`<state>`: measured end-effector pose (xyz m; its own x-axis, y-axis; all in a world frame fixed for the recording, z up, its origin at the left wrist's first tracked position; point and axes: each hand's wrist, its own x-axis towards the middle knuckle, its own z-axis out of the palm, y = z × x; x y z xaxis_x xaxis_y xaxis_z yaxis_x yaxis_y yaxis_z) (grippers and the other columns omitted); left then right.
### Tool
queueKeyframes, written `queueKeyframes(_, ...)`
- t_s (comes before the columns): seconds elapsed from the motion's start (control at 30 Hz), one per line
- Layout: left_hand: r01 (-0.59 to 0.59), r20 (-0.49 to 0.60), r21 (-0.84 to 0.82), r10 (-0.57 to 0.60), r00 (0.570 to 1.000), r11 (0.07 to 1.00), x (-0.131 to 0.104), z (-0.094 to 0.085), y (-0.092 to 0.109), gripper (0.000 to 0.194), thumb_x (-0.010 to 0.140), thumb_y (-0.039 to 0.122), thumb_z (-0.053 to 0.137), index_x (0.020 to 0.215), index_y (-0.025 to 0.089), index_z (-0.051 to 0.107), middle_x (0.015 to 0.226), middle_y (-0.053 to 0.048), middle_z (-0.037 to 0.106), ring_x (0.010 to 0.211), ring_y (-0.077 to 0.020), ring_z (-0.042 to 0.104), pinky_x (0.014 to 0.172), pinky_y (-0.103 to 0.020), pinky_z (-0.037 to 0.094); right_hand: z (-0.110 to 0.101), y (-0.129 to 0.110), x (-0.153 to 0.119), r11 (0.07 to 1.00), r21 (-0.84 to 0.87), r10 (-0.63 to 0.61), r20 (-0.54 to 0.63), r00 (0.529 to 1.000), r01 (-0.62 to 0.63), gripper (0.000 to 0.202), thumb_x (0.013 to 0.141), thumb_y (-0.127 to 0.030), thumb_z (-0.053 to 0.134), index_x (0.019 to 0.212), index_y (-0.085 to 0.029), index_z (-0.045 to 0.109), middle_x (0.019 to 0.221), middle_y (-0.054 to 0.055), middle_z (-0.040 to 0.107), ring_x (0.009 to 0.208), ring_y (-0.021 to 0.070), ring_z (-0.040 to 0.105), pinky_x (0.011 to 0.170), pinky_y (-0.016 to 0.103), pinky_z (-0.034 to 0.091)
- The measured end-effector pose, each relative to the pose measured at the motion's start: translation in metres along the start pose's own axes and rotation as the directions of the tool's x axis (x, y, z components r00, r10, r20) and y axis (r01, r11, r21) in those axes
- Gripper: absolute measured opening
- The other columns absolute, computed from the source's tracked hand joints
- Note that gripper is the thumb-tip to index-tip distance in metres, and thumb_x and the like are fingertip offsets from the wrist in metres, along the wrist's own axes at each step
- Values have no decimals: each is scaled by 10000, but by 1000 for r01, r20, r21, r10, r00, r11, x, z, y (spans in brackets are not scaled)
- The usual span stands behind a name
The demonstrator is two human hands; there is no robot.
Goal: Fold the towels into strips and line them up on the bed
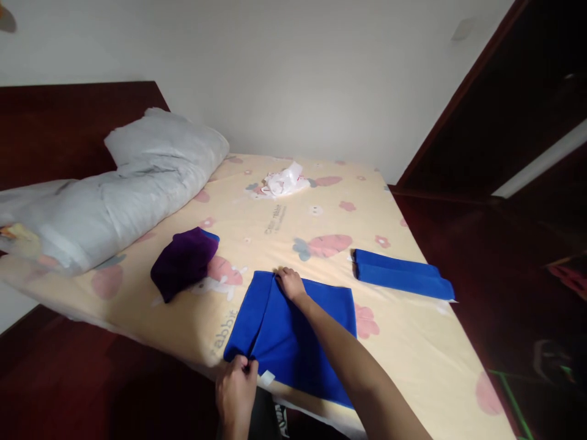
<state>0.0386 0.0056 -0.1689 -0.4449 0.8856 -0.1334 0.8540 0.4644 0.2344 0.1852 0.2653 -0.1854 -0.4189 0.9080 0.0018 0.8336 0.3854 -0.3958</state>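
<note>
A blue towel (302,342) lies near the bed's front edge, with its left side folded over in a strip. My left hand (236,388) is closed on the near end of that fold, beside a small white tag. At the far end of the same fold, the curled fingers of my right hand (290,284) grip the cloth; their tips are partly hidden. My right forearm crosses above the towel. Another blue towel (401,275), folded into a long strip, rests to the right. Off to the left is a crumpled purple cloth (183,263) with a blue corner showing.
The bed is covered by a cream sheet (247,226) printed with carrots and rabbits. A crumpled white plastic bag (285,180) lies toward the wall. Grey-white bedding (132,195) is heaped at left against the dark wooden headboard (59,122). Dark red floor (426,214) borders the bed.
</note>
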Motion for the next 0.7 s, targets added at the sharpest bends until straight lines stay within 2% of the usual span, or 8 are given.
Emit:
queueKeyframes(0.1, -52, -174, -45, 44, 984, 998, 8, -6, -15, 298, 924, 407, 450, 770, 237, 640, 781, -48, 715, 795, -227, 672, 784, -308, 452, -1, -10, 8, 1000, 25, -12, -46, 999, 13, 343, 1047, -362, 377, 1216, -210, 634, 1199, 118, 643, 1133, 249, 558, 981, 342, 400)
queueKeyframes(0.17, -29, -215, -74, 13, 976, 997, 18, -10, -28, 279, 907, 409, 461, 748, 248, 623, 763, -35, 705, 789, -229, 665, 790, -307, 462, 0, -20, 16, 999, 47, -18, -69, 997, 21, 376, 1057, -376, 334, 1240, -224, 625, 1221, 110, 638, 1146, 239, 543, 998, 338, 383)
queueKeyframes(0.33, 102, -174, -168, -131, 976, 981, 42, -10, -55, 188, 823, 394, 515, 695, 270, 576, 749, -1, 680, 829, -240, 682, 776, -299, 496, 12, -41, 35, 996, 82, -26, -47, 999, 30, 325, 1040, -330, 398, 1202, -237, 664, 1210, 100, 655, 1143, 246, 548, 966, 339, 398)
queueKeyframes(0.47, 98, -174, -271, -149, 973, 958, 44, 1, -62, 129, 787, 370, 518, 728, 270, 574, 792, 0, 682, 873, -246, 691, 786, -304, 517, 21, -45, 42, 995, 95, -13, -29, 999, 16, 293, 1021, -295, 446, 1200, -281, 677, 1251, 73, 647, 1178, 249, 535, 970, 341, 397)
queueKeyframes(0.57, 78, -202, -354, -158, 967, 932, 43, 9, -62, 189, 787, 408, 504, 777, 250, 607, 817, -47, 701, 838, -248, 689, 797, -324, 525, 22, -46, 45, 995, 102, 8, -19, 1000, -6, 286, 1013, -296, 460, 1185, -288, 688, 1230, 75, 655, 1170, 251, 542, 966, 341, 402)
queueKeyframes(0.7, 11, -211, -398, -103, 972, 917, 44, 13, -63, 266, 771, 460, 510, 755, 229, 641, 804, -91, 716, 809, -254, 685, 811, -339, 532, 20, -50, 49, 991, 131, 1, 8, 1000, -2, 247, 997, -298, 494, 1133, -289, 700, 1178, 69, 678, 1147, 239, 567, 964, 339, 410)
